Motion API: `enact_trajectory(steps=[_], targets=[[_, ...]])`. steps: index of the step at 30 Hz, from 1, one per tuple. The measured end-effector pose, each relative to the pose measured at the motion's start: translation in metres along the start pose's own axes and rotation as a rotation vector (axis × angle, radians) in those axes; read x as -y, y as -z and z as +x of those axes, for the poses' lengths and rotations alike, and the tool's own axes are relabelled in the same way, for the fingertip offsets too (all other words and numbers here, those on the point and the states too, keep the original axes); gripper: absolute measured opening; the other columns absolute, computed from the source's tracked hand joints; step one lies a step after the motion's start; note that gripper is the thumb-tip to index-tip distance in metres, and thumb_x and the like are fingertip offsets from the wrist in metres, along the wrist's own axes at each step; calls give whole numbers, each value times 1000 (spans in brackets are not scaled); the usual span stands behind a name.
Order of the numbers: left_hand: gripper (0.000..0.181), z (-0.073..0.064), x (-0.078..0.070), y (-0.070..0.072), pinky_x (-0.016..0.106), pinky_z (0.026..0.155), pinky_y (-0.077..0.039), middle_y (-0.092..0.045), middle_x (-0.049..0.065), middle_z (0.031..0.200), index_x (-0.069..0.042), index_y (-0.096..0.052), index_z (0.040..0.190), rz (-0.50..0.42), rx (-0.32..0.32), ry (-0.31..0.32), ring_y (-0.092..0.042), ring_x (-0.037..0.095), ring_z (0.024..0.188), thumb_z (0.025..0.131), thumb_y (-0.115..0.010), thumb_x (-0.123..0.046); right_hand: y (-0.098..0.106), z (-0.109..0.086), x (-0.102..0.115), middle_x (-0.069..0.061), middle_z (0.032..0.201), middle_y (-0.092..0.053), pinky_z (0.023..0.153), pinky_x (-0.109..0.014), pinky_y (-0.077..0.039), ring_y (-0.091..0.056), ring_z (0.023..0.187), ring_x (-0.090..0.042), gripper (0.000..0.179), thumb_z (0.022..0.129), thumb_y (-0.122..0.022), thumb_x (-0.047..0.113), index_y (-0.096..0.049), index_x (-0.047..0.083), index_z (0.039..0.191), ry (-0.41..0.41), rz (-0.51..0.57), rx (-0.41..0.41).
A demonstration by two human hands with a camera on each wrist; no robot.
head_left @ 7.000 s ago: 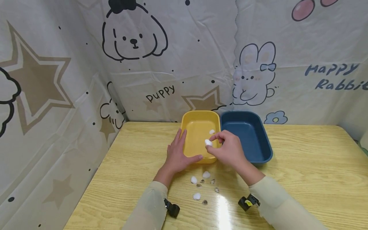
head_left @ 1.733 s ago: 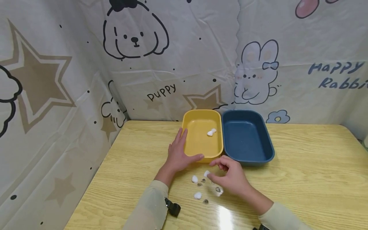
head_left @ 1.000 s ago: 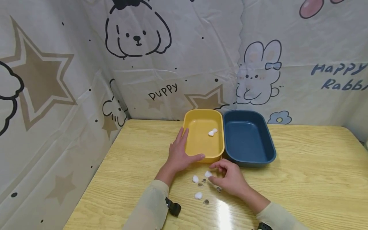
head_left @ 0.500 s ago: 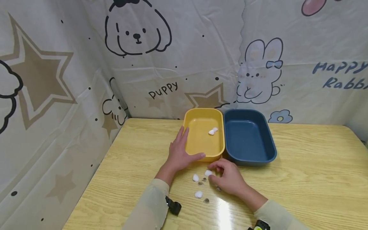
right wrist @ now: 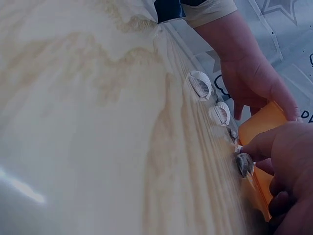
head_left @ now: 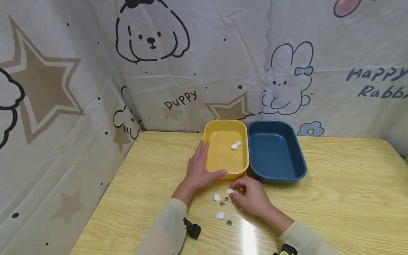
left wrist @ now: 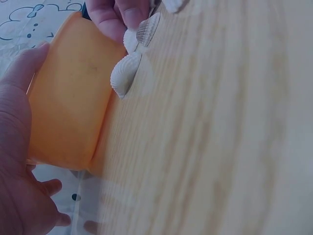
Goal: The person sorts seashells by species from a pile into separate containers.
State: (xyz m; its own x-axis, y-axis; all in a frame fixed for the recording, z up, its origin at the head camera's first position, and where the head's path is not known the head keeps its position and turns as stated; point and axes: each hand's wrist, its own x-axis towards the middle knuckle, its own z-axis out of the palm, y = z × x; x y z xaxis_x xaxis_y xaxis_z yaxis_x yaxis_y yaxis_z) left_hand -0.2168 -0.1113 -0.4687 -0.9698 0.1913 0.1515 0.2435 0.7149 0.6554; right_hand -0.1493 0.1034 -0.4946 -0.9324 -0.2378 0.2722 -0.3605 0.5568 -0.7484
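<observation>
"Which side of you was nearer the white shell (head_left: 229,191)?"
"Your right hand (head_left: 252,196) pinched it from the right, before the yellow tray (head_left: 220,159) (long axis unclear); your left hand (head_left: 198,171), fingers spread, rested against the tray."

Along the far side of the wood-grain table (head_left: 338,184) we see a yellow tray (head_left: 220,159) and a dark blue tray (head_left: 275,156) standing side by side. Nearer us, ribbed white seashells (head_left: 220,215) and smaller grey-brown seashells (head_left: 228,222) lie scattered directly on the tabletop.
</observation>
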Motion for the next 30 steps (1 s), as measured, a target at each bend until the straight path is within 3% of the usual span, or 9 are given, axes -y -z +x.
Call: enact_trajectory(steps=[4,12,16,21,30], targets=[[122,0,0,0,62,114,-9,-1,-4,167,-26,-11,162,6,8,5,-14,29,149,70,-74,-75,0,0,1,5,70,-51,59,-29,-41,-48,64,-10,17,75,-88,17,-72,19,81,-40,-17,-18],[121,-1,0,0,61,114,-9,-1,-5,167,-27,-11,162,7,8,9,-14,27,149,70,-74,-74,0,1,2,5,71,-52,61,-29,-41,-49,66,-11,12,81,-77,6,-76,17,86,-51,2,-11],[120,0,0,0,61,114,-9,-1,-6,167,-27,-11,162,7,7,9,-14,27,149,71,-74,-74,0,2,2,5,69,-51,60,-29,-41,-48,64,-10,10,82,-81,11,-75,19,83,-74,-4,-6],[119,-1,0,0,61,114,-8,0,-6,167,-27,-12,162,0,11,9,-14,28,149,71,-75,-72,0,2,1,6,67,-51,57,-29,-41,-48,61,-10,12,79,-85,18,-74,21,78,-55,-19,-32],[120,0,0,-1,60,114,-8,1,-7,167,-26,-12,162,6,6,18,-13,28,149,71,-74,-73,-1,0,-2,13,78,-56,62,-28,-44,-51,69,-7,25,80,-77,0,-81,18,97,20,-13,17]])
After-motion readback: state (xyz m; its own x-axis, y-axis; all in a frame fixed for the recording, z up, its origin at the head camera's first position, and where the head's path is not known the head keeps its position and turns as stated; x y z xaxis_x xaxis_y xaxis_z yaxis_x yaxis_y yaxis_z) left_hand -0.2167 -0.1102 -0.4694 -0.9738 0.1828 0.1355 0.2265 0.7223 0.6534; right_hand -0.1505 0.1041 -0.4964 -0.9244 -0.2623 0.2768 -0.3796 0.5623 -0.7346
